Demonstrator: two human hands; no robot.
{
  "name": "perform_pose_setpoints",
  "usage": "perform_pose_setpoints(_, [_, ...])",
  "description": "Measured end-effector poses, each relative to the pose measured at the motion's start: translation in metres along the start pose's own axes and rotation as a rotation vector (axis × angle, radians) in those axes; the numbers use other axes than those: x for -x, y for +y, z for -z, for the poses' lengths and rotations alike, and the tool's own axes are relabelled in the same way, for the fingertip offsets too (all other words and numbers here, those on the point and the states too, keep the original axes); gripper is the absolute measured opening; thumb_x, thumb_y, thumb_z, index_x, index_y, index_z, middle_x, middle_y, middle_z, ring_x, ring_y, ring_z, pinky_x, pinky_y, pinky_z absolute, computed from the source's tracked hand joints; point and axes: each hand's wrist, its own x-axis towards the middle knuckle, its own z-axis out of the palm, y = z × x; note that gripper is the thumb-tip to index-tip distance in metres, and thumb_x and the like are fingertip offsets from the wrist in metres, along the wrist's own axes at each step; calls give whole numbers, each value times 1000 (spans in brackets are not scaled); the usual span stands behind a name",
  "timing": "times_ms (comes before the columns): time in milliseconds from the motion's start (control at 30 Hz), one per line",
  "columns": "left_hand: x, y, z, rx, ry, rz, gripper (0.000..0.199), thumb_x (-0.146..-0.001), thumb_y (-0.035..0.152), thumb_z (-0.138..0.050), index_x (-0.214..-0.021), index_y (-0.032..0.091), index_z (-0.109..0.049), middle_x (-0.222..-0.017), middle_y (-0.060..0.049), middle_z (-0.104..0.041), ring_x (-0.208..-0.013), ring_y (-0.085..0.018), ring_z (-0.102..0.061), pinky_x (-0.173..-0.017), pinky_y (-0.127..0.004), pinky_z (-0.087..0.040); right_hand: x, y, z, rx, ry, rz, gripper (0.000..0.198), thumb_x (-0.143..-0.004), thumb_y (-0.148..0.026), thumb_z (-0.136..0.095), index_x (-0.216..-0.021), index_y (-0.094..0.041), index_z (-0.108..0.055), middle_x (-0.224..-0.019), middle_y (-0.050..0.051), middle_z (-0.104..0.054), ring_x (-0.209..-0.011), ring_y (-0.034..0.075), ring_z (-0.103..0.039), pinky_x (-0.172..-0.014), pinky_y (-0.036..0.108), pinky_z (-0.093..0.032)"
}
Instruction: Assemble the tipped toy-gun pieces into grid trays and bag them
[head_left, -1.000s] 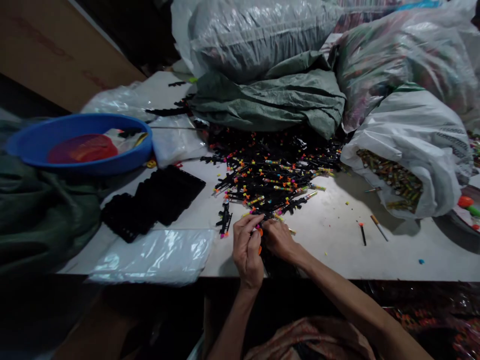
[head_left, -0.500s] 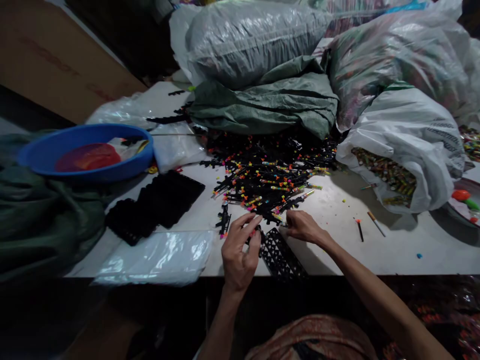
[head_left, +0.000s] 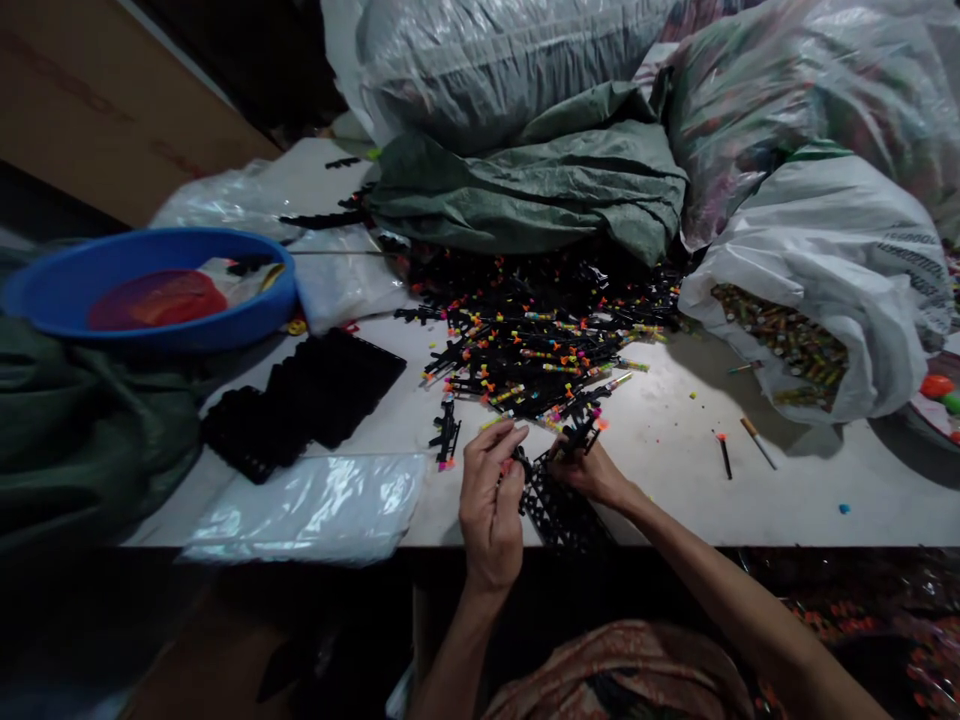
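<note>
My right hand [head_left: 592,472] grips a black toy gun [head_left: 579,436] with an orange tip, raised off the table. My left hand [head_left: 491,510] is closed, fingers curled around a small black piece [head_left: 520,462] with a touch of red; most of it is hidden. Beneath and between both hands, a black perforated plastic tray [head_left: 559,515] lies at the table's front edge. Just beyond them spreads a pile of black toy guns [head_left: 525,350] with orange, yellow and pink bits. One separate toy gun [head_left: 447,435] rests left of my left hand.
Black trays [head_left: 330,385], clear plastic bags [head_left: 307,508] and a blue basin [head_left: 255,312] are to the left. A green sack [head_left: 525,200] lies behind the pile. To the right stands a white bag [head_left: 840,240] of small colourful tubes, with a few loose sticks [head_left: 759,443] nearby.
My right hand has come back from the pile's near edge and turned, now showing a toy gun in its grip. My left hand keeps its hold. The view has shifted slightly.
</note>
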Motion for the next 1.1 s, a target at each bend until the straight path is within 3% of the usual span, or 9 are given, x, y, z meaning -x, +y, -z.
perform_pose_setpoints(133, [0,2,-8,5,41,15,27,-89,22,-48,-111,24,-63,-118,-4,-56,-114,-18,-50,-101,-34,-38,-21,-11,18,252,-35,46,13,-67,-9,-57,-77,-16,-61,-79,3,-61,-75,16,-53,-67,25,-40])
perform_pose_setpoints(267, [2,3,-12,87,138,77,27,-89,21,-47,-109,25,-64,-119,-4,-55,-115,-19,-49,-101,-33,-37,-3,-10,23,67,34,-20,8,-74,-21,-60,-81,-18,-62,-71,-1,-58,-67,14,-51,-60,22,-38])
perform_pose_setpoints(433, [1,1,-11,146,83,102,28,-89,22,-47,-110,26,-64,-121,-3,-54,-118,-19,-47,-103,-34,-35,36,-2,-10,-201,57,-21,17,-80,-32,-58,-87,-17,-59,-69,-1,-58,-60,12,-51,-55,22,-39])
perform_pose_setpoints(567, [1,-2,-12,155,62,115,30,-89,23,-46,-114,27,-62,-122,-3,-54,-120,-19,-45,-105,-34,-34,38,-11,-33,144,-63,-6,7,-79,-18,-54,-81,-15,-60,-73,3,-62,-62,14,-53,-58,24,-40])
perform_pose_setpoints(733, [4,-4,-11,102,68,84,32,-91,25,-42,-118,25,-60,-123,-4,-53,-120,-19,-45,-105,-34,-34,33,-34,-35,597,-185,45,25,-81,-9,-44,-100,-11,-61,-97,13,-64,-76,20,-60,-64,30,-42])
perform_pose_setpoints(833, [4,0,-4,35,40,48,34,-92,28,-42,-122,25,-57,-130,-6,-49,-125,-21,-42,-108,-37,-31,23,-38,-10,572,-340,85,17,-80,-19,-53,-93,-14,-64,-92,8,-66,-77,20,-61,-63,26,-43])
perform_pose_setpoints(900, [4,3,1,-61,39,-23,39,-90,30,-45,-128,25,-53,-143,-6,-36,-133,-24,-32,-110,-41,-26,8,-35,24,532,-409,123,17,-77,-21,-60,-93,-18,-65,-92,4,-66,-80,18,-61,-64,23,-43])
perform_pose_setpoints(1000, [2,4,4,-205,-26,-193,42,-88,29,-48,-130,26,-51,-149,-6,-29,-135,-27,-28,-111,-46,-23,-20,-24,80,827,-99,-28,29,-81,-7,-47,-105,-16,-61,-114,11,-59,-90,20,-60,-70,27,-44])
perform_pose_setpoints(1100, [0,1,4,-273,-99,-251,36,-90,23,-43,-123,25,-56,-134,-7,-48,-125,-24,-42,-107,-45,-30,-35,-14,116,1049,-67,-110,36,-84,0,-35,-106,-12,-60,-117,18,-55,-96,23,-58,-75,31,-43])
